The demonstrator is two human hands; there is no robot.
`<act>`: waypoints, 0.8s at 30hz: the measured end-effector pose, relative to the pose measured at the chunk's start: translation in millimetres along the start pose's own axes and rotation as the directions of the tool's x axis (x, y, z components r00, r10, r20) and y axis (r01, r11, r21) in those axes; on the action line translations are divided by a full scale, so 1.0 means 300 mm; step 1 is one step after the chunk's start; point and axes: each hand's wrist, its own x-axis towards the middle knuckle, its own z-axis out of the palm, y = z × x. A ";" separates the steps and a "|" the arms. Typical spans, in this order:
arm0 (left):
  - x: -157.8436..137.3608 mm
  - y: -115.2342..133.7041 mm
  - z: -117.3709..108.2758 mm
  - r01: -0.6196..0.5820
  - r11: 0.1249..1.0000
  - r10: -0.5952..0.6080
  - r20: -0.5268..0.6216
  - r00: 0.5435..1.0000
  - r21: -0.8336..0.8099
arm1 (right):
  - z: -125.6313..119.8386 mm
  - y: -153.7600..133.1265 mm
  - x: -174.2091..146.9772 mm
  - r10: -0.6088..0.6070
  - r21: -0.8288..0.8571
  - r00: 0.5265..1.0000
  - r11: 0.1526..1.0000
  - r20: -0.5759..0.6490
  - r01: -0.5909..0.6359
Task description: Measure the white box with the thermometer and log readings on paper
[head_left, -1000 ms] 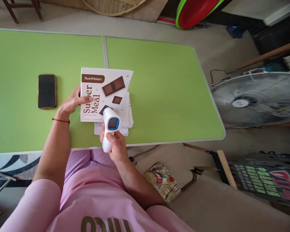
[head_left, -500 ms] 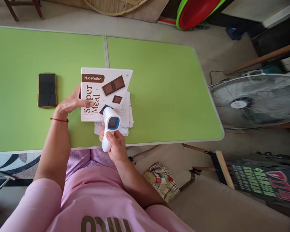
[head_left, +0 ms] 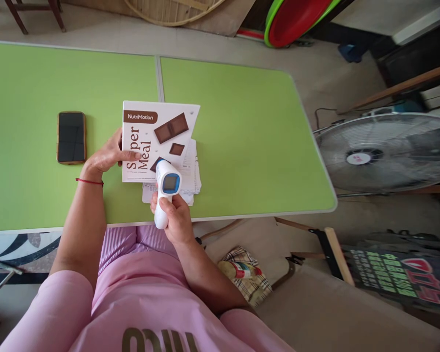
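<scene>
Green table [head_left: 242, 137] with a phone [head_left: 71, 137] and papers [head_left: 192, 171]
A pale strip [head_left: 159, 78] crosses the pale-edged top; the brown-edged phone lies dark screen up, left of it, and the white papers lie uneven, partly hidden, by the near edge.

One each: box [head_left: 157, 139], thermometer [head_left: 167, 180], phone [head_left: 71, 137]

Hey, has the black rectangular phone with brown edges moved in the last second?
No. The black rectangular phone keeps the same place left of the straight silver-grey strip across the green rectangular table.
</scene>
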 end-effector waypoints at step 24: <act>0.036 -0.050 -0.021 -0.252 0.966 0.248 -0.423 0.872 0.048 | -0.546 -0.014 0.241 -0.638 -0.942 0.749 0.331 -0.179 0.057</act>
